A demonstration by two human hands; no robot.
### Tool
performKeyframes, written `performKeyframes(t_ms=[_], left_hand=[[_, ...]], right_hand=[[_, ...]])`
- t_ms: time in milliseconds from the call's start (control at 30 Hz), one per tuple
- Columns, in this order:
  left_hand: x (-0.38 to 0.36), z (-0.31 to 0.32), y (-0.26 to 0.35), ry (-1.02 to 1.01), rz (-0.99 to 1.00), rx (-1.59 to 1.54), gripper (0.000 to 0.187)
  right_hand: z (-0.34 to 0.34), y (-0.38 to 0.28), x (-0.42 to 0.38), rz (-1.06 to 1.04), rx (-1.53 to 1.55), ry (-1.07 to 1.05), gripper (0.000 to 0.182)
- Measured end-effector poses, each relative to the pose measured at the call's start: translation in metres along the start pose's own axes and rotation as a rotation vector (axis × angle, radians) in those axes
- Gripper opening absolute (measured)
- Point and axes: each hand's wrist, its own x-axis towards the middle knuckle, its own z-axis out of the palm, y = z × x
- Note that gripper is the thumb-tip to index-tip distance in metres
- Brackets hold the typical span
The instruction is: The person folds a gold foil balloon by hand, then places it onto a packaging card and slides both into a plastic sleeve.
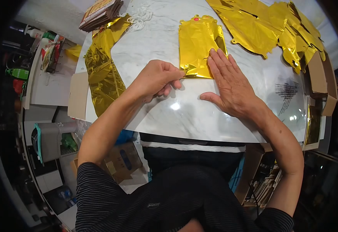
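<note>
A folded gold foil balloon (196, 44) lies flat on the marbled white table, a small red spot near its scalloped far edge. At its near left corner, my left hand (157, 79) pinches the foil between thumb and fingers. My right hand (229, 85) rests flat on the balloon's right side, fingers stretched out together and thumb apart on the tabletop. Part of the foil under the right fingers is hidden.
More flat gold foil balloons (258, 23) spread over the far right. A long gold foil piece (103, 73) hangs over the left edge, beside stacked brown packets (99, 14) and white string (140, 17). Cardboard boxes (319, 77) stand at the right.
</note>
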Motion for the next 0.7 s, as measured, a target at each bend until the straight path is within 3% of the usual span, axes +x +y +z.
performKeyframes(t_ms=[200,533,600,633,700], left_hand=[[0.000,0.005,0.007,0.054,0.001,0.087,0.031],[0.009,0.005,0.011,0.166,0.084,0.418,0.028],[0.015,0.001,0.006,0.281,0.248,0.738,0.028],[0.014,0.001,0.008,0.281,0.249,0.738,0.028],[0.010,0.004,0.013,0.500,0.376,0.956,0.018]], right_hand=[[0.000,0.000,0.000,0.000,0.001,0.004,0.104],[0.001,0.000,0.000,-0.006,0.008,0.002,0.103],[0.001,0.000,0.000,-0.006,0.007,0.007,0.104],[0.001,0.000,0.000,-0.006,0.007,0.007,0.104],[0.000,0.000,0.000,-0.008,-0.005,0.004,0.104]])
